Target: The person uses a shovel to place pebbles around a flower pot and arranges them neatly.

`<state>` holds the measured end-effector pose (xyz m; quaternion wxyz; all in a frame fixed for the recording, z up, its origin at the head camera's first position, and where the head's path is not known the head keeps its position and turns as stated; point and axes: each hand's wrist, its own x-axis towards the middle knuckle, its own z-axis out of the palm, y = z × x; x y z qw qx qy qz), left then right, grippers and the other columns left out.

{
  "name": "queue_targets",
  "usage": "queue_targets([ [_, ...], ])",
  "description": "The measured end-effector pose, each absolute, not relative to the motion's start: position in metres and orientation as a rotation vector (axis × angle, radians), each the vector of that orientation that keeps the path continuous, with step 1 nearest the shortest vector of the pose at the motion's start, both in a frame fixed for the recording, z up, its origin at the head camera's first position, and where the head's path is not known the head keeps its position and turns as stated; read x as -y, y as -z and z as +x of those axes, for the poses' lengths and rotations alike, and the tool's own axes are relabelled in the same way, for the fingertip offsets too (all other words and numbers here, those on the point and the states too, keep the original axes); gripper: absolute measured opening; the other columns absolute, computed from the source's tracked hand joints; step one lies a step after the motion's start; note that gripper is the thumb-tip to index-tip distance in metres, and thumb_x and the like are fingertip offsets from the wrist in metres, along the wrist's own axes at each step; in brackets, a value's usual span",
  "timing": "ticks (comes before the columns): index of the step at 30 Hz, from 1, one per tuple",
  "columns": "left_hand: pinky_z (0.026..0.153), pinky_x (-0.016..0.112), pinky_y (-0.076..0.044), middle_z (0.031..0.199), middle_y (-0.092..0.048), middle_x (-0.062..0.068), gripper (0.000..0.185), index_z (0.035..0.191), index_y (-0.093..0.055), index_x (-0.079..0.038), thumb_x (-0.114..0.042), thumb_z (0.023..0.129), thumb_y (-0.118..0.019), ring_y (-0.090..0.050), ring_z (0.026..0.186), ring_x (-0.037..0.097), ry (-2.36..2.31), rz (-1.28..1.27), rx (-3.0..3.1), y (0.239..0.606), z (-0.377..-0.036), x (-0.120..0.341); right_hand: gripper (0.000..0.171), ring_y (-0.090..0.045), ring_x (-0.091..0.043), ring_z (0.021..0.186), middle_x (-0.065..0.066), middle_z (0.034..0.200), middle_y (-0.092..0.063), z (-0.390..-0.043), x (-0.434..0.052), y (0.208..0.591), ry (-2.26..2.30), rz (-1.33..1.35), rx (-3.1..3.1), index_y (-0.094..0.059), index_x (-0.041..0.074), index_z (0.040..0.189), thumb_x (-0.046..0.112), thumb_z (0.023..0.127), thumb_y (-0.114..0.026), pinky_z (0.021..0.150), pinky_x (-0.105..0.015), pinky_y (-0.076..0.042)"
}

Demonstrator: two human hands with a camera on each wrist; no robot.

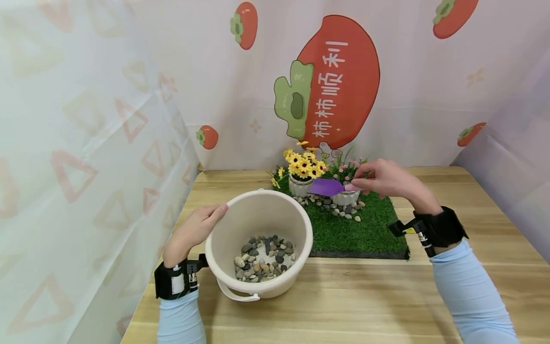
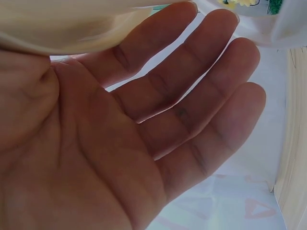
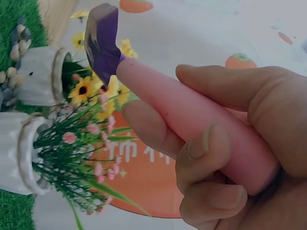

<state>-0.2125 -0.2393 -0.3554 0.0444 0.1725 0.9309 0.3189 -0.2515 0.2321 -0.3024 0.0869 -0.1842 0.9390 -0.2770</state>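
Purple scoop (image 1: 325, 187) gripped by right hand (image 1: 384, 179), handle hidden, left hand (image 1: 194, 230) flat against bucket (image 1: 287, 220)

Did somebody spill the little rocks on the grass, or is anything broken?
Nothing looks broken. The small pebbles lie loose on the green artificial grass mat around the two white flower pots, which stand upright. It looks more like decoration than a spill. The rest sit inside the cream plastic bucket.

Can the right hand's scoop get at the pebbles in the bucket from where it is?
Probably yes. The right hand holds the scoop over the flower pots, the bucket is open-topped, and nothing lies over the pebbles. The left hand rests only on the far rim.
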Motion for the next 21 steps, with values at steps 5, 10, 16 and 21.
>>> queue_targets([
  [5,0.088,0.040,-0.052,0.102,-0.074,0.007,0.046,0.120,-0.068,-0.009,-0.039,0.107,-0.036,-0.069,0.095,0.020,-1.000,0.508,-2.845,0.358,-0.214,0.239,0.031,-0.050,-0.017,0.055,-0.003,0.082,-0.067,-0.245,-0.236,0.295,0.833,-0.584,-2.795,-0.067,0.014,0.113,0.040,0.098,-0.058,0.056,-0.030,-0.044],
  [10,0.088,0.040,-0.052,0.102,-0.074,0.008,0.048,0.121,-0.067,-0.007,-0.040,0.107,-0.035,-0.070,0.096,0.021,-0.997,0.490,-2.855,0.358,-0.213,0.242,0.033,-0.053,-0.018,0.058,-0.003,0.083,-0.068,-0.244,-0.235,0.287,0.857,-0.620,-2.793,-0.066,0.013,0.117,0.039,0.098,-0.057,0.055,-0.030,-0.043],
  [16,0.088,0.041,-0.052,0.100,-0.075,0.007,0.048,0.120,-0.068,-0.007,-0.039,0.107,-0.036,-0.070,0.095,0.021,-0.978,0.490,-2.869,0.357,-0.212,0.243,0.031,-0.046,-0.017,0.048,-0.002,0.078,-0.068,-0.244,-0.232,0.277,0.906,-0.710,-2.759,-0.067,0.014,0.117,0.038,0.098,-0.059,0.052,-0.030,-0.044],
  [21,0.086,0.040,-0.053,0.097,-0.075,0.006,0.047,0.118,-0.069,-0.008,-0.039,0.107,-0.036,-0.070,0.092,0.019,-0.970,0.512,-2.874,0.358,-0.215,0.241,0.027,-0.045,-0.015,0.045,-0.002,0.075,-0.069,-0.239,-0.232,0.269,0.936,-0.728,-2.739,-0.069,0.013,0.115,0.033,0.098,-0.061,0.049,-0.030,-0.045],
])
